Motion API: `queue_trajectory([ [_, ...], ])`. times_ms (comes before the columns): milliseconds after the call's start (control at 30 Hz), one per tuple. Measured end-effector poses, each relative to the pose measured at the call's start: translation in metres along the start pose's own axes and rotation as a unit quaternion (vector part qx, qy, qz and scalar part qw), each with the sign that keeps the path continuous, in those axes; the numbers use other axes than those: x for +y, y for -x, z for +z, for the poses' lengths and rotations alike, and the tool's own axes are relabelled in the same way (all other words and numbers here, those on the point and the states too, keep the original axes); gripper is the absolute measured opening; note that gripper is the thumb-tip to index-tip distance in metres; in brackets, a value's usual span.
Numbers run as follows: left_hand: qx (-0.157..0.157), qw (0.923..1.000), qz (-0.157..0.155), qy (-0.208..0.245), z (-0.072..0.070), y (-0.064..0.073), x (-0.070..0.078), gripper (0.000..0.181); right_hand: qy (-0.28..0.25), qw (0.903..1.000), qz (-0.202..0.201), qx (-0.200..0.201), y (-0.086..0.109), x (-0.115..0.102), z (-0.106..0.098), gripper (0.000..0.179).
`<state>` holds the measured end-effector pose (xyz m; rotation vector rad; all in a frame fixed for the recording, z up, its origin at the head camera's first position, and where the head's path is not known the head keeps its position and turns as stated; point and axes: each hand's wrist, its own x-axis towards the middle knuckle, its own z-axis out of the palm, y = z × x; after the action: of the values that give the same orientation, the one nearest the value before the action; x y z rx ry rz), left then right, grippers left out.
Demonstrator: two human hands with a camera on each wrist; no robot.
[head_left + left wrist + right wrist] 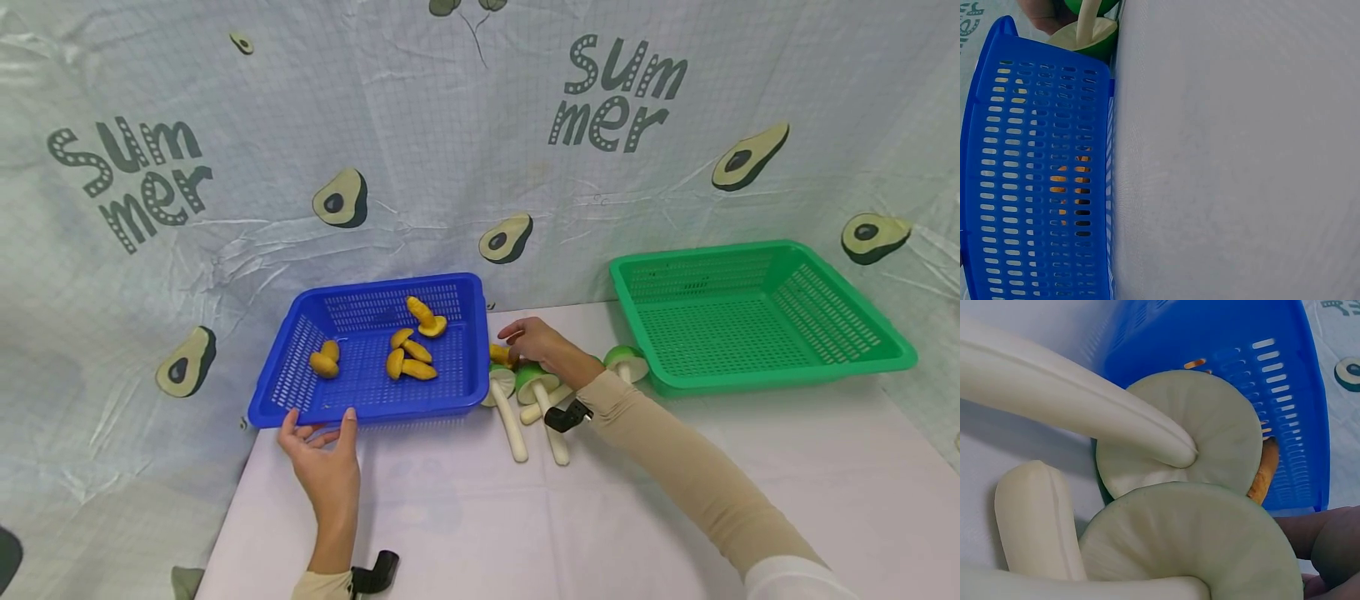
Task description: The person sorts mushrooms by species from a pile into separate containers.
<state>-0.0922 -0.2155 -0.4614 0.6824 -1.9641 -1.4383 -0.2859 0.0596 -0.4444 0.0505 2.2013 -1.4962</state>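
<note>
My left hand (326, 467) touches the front rim of the blue basket (420, 410), thumb and fingers spread along it. In the basket lie several yellow mushrooms (412, 369). At the basket's right side, another yellow mushroom (498, 354) lies behind green-capped mushrooms. My right hand (543, 346) reaches over these, fingertips right at the yellow mushroom. In the right wrist view, two pale cap undersides (1222, 419) hide most of that yellow mushroom (1265, 472), and my right fingers (1338, 550) show at the lower right edge. Through the basket's slots, the left wrist view shows orange-yellow bits (1059, 180).
A green basket (780, 379) stands at the right rear, with a green-capped mushroom (626, 362) against its left side. White stems (510, 425) point toward the front of the white table (465, 517). Behind hangs a cloth (420, 125) with avocado prints.
</note>
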Motion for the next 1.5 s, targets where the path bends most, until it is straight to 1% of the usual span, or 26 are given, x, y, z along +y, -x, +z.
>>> queue_trajectory([
  [133,0.001,1.0000,0.001,0.000,0.000,-0.001,-0.001,0.081,0.011,0.9999,-0.007,0.007,-0.002,0.003,-0.002,0.042],
  [300,0.001,1.0000,0.002,0.004,0.000,-0.001,0.000,0.080,0.014,0.9999,-0.001,0.010,-0.003,0.004,-0.002,0.037],
  [367,0.001,1.0000,0.002,0.005,0.000,-0.001,0.000,0.080,0.026,0.9996,0.008,0.008,-0.004,0.004,-0.002,0.035],
  [533,0.000,1.0000,0.005,0.004,0.000,0.000,-0.001,0.080,0.079,0.9965,0.026,0.001,-0.004,0.005,-0.002,0.030],
  [700,-0.001,1.0000,0.008,0.003,0.000,0.000,-0.002,0.080,0.079,0.9964,0.029,0.002,-0.004,0.007,-0.003,0.029],
  [867,0.001,1.0000,0.007,0.005,-0.001,0.000,-0.002,0.080,0.060,0.9979,0.022,0.006,-0.004,0.007,-0.007,0.033],
  [1000,0.001,1.0000,0.008,0.005,-0.001,-0.001,-0.002,0.080,0.014,0.9998,0.015,0.004,-0.007,0.006,-0.012,0.037],
  [1167,0.001,1.0000,0.006,0.005,-0.001,-0.001,-0.002,0.080,-0.035,0.9993,0.015,0.005,-0.009,0.005,-0.015,0.040],
  [1500,0.000,1.0000,0.006,0.000,-0.001,0.000,-0.001,0.080,-0.083,0.9952,-0.040,-0.034,-0.001,0.004,-0.018,0.048],
])
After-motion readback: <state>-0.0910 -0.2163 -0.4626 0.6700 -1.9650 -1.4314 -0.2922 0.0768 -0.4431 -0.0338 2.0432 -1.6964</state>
